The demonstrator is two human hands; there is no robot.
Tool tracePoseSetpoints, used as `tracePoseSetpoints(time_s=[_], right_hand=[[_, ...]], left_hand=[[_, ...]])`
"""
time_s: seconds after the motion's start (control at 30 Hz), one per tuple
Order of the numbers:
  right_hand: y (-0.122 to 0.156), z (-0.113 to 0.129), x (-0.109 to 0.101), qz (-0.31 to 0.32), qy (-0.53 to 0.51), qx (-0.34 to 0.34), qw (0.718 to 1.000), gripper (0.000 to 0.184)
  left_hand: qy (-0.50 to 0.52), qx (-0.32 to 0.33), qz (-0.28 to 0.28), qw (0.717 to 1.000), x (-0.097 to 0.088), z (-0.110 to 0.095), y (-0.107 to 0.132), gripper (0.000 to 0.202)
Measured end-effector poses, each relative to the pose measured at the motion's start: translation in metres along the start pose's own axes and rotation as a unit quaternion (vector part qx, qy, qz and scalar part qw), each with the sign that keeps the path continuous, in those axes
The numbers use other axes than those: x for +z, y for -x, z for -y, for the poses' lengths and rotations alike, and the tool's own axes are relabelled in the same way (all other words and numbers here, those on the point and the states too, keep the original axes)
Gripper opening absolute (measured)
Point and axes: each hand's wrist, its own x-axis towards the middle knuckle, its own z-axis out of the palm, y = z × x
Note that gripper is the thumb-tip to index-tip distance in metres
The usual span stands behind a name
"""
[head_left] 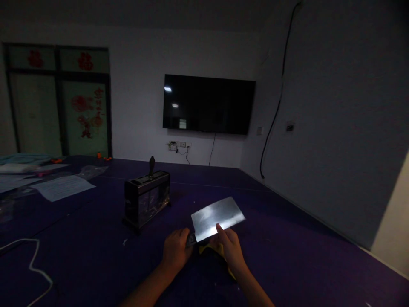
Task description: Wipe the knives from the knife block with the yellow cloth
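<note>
My left hand (177, 250) is closed around the dark handle of a cleaver (216, 216), its broad shiny blade pointing away to the right. With the thumb on the blade's face near the lower edge, my right hand (230, 249) pinches the cleaver; its other fingers are hidden underneath. Something yellow, like a cloth (212, 248), shows below the blade beside the right hand. Whether the hidden fingers hold it I cannot tell. Ahead and to the left stands a black knife block (147, 198) with see-through sides and one dark knife handle (151, 166) sticking up from its top.
Printed paper (64, 187) and crumpled clear plastic (91, 172) lie at the left on the dark purple table (105, 260). A white cable (36, 266) curves near the front left. Small orange items (104, 157) sit at the far edge. A television (209, 104) hangs on the wall.
</note>
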Motion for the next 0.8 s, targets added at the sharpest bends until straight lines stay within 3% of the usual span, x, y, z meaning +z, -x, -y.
tracePoseSetpoints(time_s=[0.1, 0.2, 0.27, 0.37, 0.43, 0.5, 0.57, 0.7, 0.8], right_hand=[[-0.002, 0.007, -0.002, 0.013, -0.060, 0.013, 0.998, 0.049], [-0.005, 0.013, -0.006, 0.019, -0.076, 0.003, 0.997, 0.048], [-0.006, 0.015, -0.009, 0.025, -0.077, -0.007, 0.997, 0.047], [-0.006, 0.015, -0.011, 0.044, -0.076, -0.019, 0.996, 0.045], [-0.006, 0.015, -0.010, 0.053, -0.078, -0.021, 0.995, 0.045], [-0.006, 0.014, -0.008, 0.059, -0.085, -0.014, 0.994, 0.046], [-0.006, 0.013, -0.006, 0.061, -0.094, 0.001, 0.994, 0.047], [-0.010, 0.007, -0.006, 0.044, -0.083, 0.026, 0.995, 0.054], [-0.012, 0.001, -0.009, 0.053, 0.021, -0.016, 0.998, 0.056]], left_hand=[[0.083, -0.006, 0.008, 0.997, 0.001, -0.002, -0.003, 0.019], [0.217, -0.035, 0.082, 0.972, 0.002, -0.003, -0.005, 0.032], [0.330, -0.071, 0.185, 0.923, 0.002, -0.004, -0.005, 0.038], [0.463, -0.091, 0.336, 0.815, -0.001, -0.005, -0.004, 0.044], [0.510, -0.077, 0.396, 0.760, -0.004, -0.006, -0.002, 0.045], [0.531, -0.072, 0.419, 0.733, -0.005, -0.006, -0.001, 0.044], [0.537, -0.082, 0.404, 0.736, -0.001, -0.006, 0.001, 0.044], [0.532, -0.104, 0.329, 0.773, 0.019, -0.007, 0.005, 0.046], [0.533, -0.128, 0.249, 0.799, 0.033, -0.008, 0.006, 0.048]])
